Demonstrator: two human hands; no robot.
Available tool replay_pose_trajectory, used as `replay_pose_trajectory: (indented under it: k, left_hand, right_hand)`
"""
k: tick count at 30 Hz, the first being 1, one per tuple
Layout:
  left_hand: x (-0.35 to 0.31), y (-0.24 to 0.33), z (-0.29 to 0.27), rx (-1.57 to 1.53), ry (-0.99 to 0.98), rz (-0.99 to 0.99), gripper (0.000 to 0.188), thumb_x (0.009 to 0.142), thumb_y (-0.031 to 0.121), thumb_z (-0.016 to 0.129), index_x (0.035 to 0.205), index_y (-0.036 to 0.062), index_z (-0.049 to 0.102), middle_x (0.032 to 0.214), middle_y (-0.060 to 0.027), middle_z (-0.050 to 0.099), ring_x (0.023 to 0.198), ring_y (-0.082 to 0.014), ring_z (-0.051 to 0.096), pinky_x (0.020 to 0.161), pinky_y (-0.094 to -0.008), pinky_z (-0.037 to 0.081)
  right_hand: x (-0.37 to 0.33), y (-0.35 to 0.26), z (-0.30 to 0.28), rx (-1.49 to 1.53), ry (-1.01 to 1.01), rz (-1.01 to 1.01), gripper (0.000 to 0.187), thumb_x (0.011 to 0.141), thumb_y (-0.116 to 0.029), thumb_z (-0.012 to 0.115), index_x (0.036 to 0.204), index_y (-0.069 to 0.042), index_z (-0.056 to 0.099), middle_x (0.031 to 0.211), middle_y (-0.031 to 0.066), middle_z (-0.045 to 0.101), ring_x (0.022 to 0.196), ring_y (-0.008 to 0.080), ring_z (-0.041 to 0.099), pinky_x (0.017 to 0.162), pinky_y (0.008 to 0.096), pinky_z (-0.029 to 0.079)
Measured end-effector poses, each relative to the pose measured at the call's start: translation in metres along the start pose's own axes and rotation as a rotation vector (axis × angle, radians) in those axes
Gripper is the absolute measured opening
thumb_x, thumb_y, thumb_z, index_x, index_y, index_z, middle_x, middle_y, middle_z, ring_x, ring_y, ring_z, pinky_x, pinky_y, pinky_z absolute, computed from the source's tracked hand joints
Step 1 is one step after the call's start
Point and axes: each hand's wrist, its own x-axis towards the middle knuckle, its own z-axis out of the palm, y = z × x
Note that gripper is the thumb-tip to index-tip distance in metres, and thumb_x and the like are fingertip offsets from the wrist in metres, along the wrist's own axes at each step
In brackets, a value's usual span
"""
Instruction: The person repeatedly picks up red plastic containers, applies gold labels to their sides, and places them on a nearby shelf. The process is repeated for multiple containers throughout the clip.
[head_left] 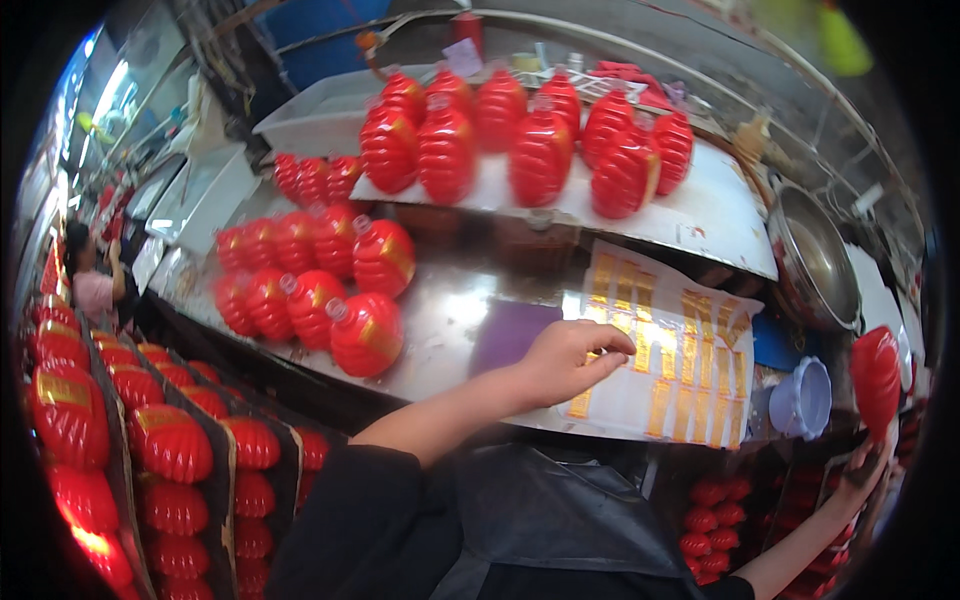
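My left hand [575,362] is over the left part of a white sheet [674,345] that carries rows of gold label strips [690,360]. Its thumb and fingertips are drawn close together, and whatever they may pinch is too small to make out. Out at the far right, my right hand [868,462] grips a red ribbed plastic bottle [876,380] by its lower end and holds it up, clear of the table. A purple patch [515,335] on the metal tabletop [440,360] lies beside my left hand.
Red ribbed bottles [365,335] fill the table's left side. More stand on a white raised shelf [690,215] behind. Stacked red bottles [170,440] sit in racks at lower left. A lilac bucket [800,398] and metal basin [815,255] stand right. A person [95,285] is far left.
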Motion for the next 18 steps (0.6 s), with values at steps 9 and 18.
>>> replay_pose_trajectory:
  k: [9,18]
  left_hand:
    - [-0.038,-0.003,-0.032,0.021,0.082,0.052,0.017,0.095,0.019,0.069,0.107,0.0078,0.075,0.093,-0.0118,0.075,0.090,-0.0323,0.070,0.078,-0.0439,0.054]
    - [-0.038,-0.038,-0.047,0.056,0.158,-0.013,0.019,0.095,0.021,0.069,0.108,0.0077,0.075,0.089,-0.0131,0.072,0.085,-0.0327,0.068,0.075,-0.0454,0.052]
  right_hand:
    - [0.220,0.037,0.174,0.286,0.168,0.445,0.018,0.105,-0.037,0.063,0.104,-0.018,0.065,0.075,-0.0083,0.064,0.051,0.0020,0.050,0.043,0.0184,0.035]
    - [0.337,0.208,0.172,-0.521,-0.029,-0.178,0.028,0.104,-0.035,0.064,0.092,-0.010,0.066,0.073,0.0041,0.066,0.056,0.0159,0.057,0.052,0.0318,0.044]
